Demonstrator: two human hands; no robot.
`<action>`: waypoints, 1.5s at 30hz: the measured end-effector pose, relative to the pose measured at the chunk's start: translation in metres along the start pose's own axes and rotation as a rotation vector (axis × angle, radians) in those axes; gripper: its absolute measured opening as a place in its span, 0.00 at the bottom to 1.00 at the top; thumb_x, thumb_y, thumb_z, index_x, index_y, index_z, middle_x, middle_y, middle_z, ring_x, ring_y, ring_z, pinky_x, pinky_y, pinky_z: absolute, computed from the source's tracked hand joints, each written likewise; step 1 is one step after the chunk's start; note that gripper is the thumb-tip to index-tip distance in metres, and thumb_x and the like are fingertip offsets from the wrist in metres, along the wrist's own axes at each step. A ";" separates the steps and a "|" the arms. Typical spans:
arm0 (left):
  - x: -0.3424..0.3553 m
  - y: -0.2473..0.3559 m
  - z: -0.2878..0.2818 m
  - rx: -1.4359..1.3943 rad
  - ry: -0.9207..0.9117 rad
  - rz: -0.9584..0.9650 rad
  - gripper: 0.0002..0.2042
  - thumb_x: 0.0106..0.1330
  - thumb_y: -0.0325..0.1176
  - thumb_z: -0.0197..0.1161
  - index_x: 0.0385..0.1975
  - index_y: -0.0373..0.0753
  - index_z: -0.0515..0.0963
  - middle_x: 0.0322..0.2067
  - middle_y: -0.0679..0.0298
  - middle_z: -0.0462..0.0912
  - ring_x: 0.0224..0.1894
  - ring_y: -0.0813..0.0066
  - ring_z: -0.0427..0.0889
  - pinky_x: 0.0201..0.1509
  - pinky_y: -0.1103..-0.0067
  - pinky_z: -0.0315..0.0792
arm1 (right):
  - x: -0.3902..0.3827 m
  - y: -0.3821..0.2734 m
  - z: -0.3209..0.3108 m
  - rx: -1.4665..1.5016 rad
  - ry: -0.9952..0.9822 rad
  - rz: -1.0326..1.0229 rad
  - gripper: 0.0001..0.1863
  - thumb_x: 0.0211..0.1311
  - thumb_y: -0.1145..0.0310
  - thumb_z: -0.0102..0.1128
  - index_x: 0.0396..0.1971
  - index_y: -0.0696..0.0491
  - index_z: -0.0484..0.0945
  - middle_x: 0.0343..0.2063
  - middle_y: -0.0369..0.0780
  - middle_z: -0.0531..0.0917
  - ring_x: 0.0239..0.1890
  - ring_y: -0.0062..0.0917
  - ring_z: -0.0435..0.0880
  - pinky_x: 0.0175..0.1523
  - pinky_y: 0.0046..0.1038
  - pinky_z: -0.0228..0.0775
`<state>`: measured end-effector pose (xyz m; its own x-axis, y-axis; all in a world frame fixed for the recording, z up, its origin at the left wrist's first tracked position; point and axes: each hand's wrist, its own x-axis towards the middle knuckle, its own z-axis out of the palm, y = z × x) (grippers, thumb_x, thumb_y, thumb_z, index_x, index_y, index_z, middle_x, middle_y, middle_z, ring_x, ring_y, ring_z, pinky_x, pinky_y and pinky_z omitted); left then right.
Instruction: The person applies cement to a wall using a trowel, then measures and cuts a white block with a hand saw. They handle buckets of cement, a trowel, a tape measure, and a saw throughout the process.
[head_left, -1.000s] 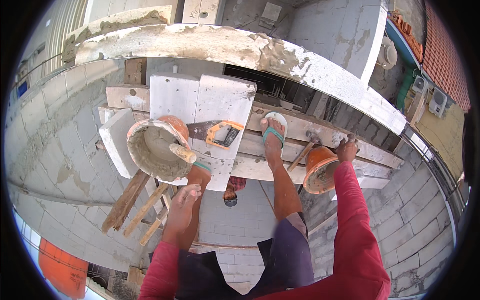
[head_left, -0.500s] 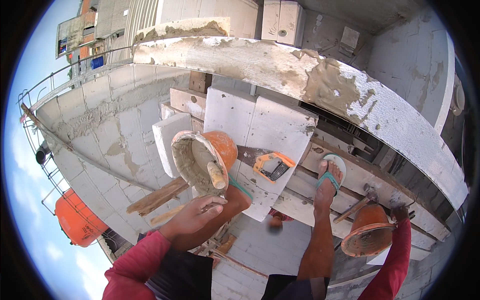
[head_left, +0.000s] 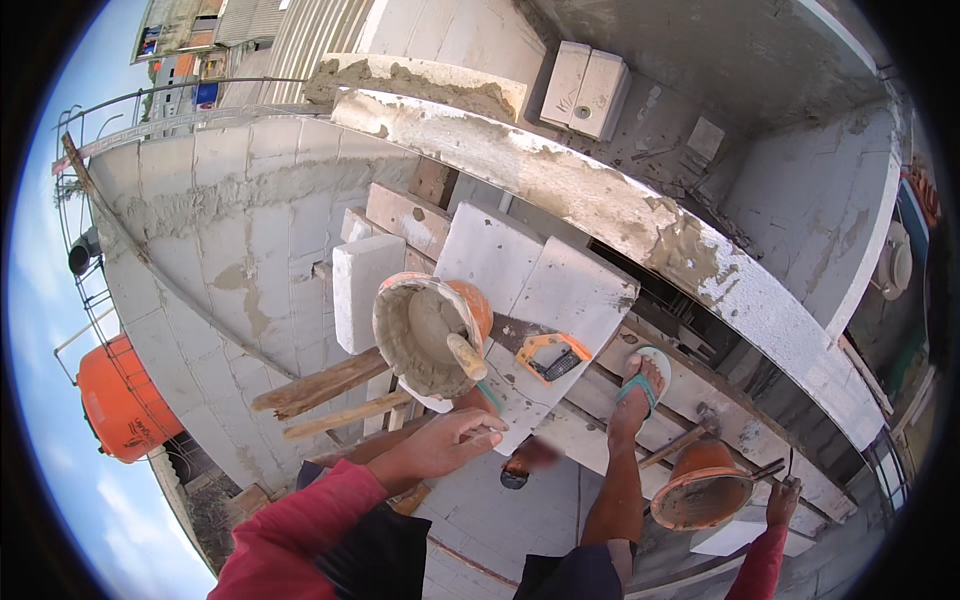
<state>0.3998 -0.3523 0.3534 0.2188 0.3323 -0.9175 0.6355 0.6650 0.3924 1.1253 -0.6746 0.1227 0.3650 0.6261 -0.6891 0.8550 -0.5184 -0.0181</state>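
Note:
My left hand hangs below a mortar bucket, fingers loosely bent and apart from the thumb, holding nothing visible. A wooden handle sticks out of the wet mortar. The bucket sits on white blocks beside an orange-handled saw. At the lower right, my right hand grips a thin dark metal tool, too small to identify, beside a second orange bucket. A wooden-handled hammer lies left of that bucket. My sandalled right foot rests on the boards.
A curved, mortar-smeared white ledge crosses ahead. Boards jut out at left over a block wall. An orange tank and railing stand at the far left. A co-worker's head shows below, between my legs.
The view has swung, bringing sky and tank into sight at left. My right hand has moved down past the second bucket's right side with the metal tool; my left stays below the mortar bucket.

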 end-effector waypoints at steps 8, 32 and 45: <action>-0.103 0.023 0.000 -0.316 -0.082 0.196 0.19 0.78 0.42 0.56 0.59 0.35 0.77 0.50 0.56 0.84 0.51 0.68 0.84 0.55 0.73 0.76 | -0.218 -0.487 -0.241 0.437 -0.421 -0.361 0.29 0.50 0.70 0.69 0.54 0.59 0.71 0.48 0.51 0.78 0.54 0.45 0.78 0.60 0.41 0.69; -0.236 -0.301 -0.299 -1.557 0.253 0.463 0.15 0.71 0.33 0.64 0.50 0.32 0.72 0.45 0.63 0.78 0.48 0.78 0.78 0.56 0.77 0.75 | -0.418 -0.974 -0.134 -0.286 -0.252 -1.102 0.35 0.57 0.59 0.72 0.61 0.58 0.68 0.51 0.53 0.78 0.53 0.52 0.78 0.61 0.48 0.70; -0.249 -0.434 -0.419 -2.092 0.869 0.450 0.13 0.72 0.37 0.66 0.47 0.38 0.72 0.49 0.56 0.77 0.52 0.62 0.80 0.65 0.64 0.74 | -0.473 -0.810 -0.182 -0.395 -0.219 -0.700 0.27 0.59 0.74 0.64 0.59 0.58 0.71 0.51 0.53 0.76 0.51 0.49 0.78 0.56 0.43 0.74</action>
<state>-0.2407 -0.4440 0.4393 -0.5424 0.3327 -0.7714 -0.8387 -0.1618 0.5199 0.3272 -0.4446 0.5956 -0.3437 0.5791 -0.7393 0.9391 0.2166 -0.2669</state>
